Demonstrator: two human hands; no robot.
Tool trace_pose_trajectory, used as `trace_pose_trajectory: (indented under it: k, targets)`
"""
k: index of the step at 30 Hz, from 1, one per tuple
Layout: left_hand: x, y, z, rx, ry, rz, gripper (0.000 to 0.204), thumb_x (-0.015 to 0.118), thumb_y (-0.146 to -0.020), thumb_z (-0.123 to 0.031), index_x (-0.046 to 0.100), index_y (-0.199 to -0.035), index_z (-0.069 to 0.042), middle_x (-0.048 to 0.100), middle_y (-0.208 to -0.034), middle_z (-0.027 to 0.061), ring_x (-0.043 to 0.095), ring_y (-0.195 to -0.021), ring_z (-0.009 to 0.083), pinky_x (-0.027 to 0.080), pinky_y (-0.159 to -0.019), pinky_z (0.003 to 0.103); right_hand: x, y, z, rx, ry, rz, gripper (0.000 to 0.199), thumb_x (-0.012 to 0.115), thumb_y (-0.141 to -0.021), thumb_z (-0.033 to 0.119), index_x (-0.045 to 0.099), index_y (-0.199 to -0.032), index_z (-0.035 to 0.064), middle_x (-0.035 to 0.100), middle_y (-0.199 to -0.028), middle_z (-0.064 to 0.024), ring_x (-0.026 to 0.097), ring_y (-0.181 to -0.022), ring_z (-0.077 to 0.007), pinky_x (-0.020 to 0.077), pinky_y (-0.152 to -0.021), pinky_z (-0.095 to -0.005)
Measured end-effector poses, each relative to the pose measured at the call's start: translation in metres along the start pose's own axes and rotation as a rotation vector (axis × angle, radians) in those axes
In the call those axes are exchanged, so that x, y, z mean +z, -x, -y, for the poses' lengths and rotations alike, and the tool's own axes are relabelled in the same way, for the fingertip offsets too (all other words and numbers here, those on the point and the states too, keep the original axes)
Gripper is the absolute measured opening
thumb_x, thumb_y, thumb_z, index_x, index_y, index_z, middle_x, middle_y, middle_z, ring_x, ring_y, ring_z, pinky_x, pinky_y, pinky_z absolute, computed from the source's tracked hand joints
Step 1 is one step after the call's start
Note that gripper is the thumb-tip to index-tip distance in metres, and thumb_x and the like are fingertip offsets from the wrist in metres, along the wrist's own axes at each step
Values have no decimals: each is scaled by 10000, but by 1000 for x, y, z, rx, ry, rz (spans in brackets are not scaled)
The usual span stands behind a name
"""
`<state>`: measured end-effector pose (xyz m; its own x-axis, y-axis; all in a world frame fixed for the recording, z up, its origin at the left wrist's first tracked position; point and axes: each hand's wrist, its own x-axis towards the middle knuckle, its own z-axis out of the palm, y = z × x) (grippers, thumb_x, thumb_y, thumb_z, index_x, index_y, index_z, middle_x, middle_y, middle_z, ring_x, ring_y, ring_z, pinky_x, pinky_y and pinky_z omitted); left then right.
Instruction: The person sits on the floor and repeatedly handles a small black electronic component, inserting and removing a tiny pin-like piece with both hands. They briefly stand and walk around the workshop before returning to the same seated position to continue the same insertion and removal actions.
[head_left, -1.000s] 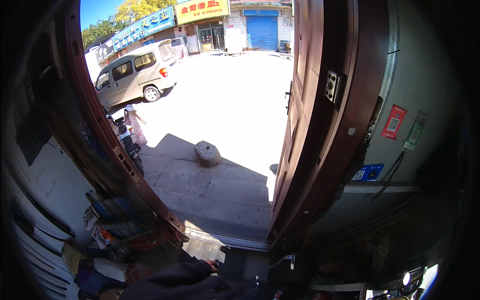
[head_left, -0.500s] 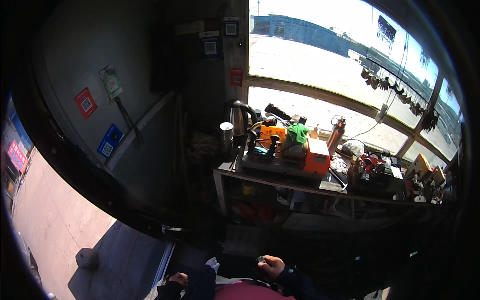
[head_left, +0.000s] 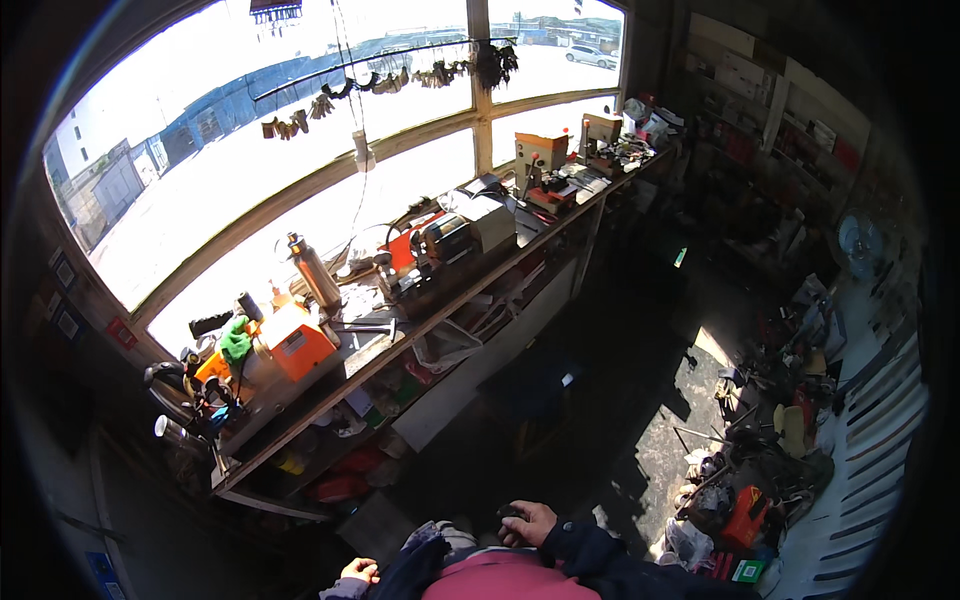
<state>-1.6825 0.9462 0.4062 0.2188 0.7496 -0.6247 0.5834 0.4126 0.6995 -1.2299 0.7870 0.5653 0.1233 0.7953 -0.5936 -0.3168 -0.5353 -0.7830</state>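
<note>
down at the bottom edge, the person's right hand (head_left: 532, 522) is curling its grip around a small dark thing (head_left: 509, 512), maybe a little tool or a remote; it is too dark and tiny to tell. the thing is sitting in that hand, just above the pink and dark clothes (head_left: 500, 575) and close to the person's body. the left hand (head_left: 360, 571) is peeking out low near the bottom edge, next to a grey sleeve. its fingers are bending in a bit, but i cannot tell if it is holding anything. the two hands are staying apart, with the clothes between them.

far in front, a long tabletop (head_left: 400, 350) is running under a big window (head_left: 250, 170). an orange box (head_left: 297, 340) is sitting on the left part of it, with a green glove (head_left: 236, 340) just beside it. a tall silver bottle (head_left: 314, 270) is standing upright behind the orange box. more grey machines (head_left: 470, 225) are crowding the middle of the tabletop. little dark things are hanging on a string (head_left: 380, 85) across the window.

on the right, a sunny patch is lying on the dark floor (head_left: 660, 440). a pile of junk (head_left: 760, 470) with an orange can (head_left: 748, 515) is resting near white slats (head_left: 860, 440).
</note>
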Motion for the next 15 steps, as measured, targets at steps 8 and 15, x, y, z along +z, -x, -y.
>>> trace_pose_trajectory:
  k: [8, 15]
  targets:
    - [62, -151, -85, 56, -72, 274, 203, 724, -928, -54, 689, -1127, -37, 730, -938, 63, 674, -801, 158, 580, -738, 322, -59, 19, -4, -40, -226, -325, 219, 568, -1018, 66, 587, -1229, 9, 709, -906, -125, 704, -712, -160, 591, -621, -289]
    - [124, -284, -166, 113, -125, 472, 201, 705, -926, -42, 667, -1122, -19, 716, -999, 63, 654, -920, 156, 534, -864, 287, -92, -8, 45, -132, -215, -473, 184, 567, -1022, 72, 589, -1184, -10, 710, -886, -135, 701, -694, -150, 598, -616, -279]
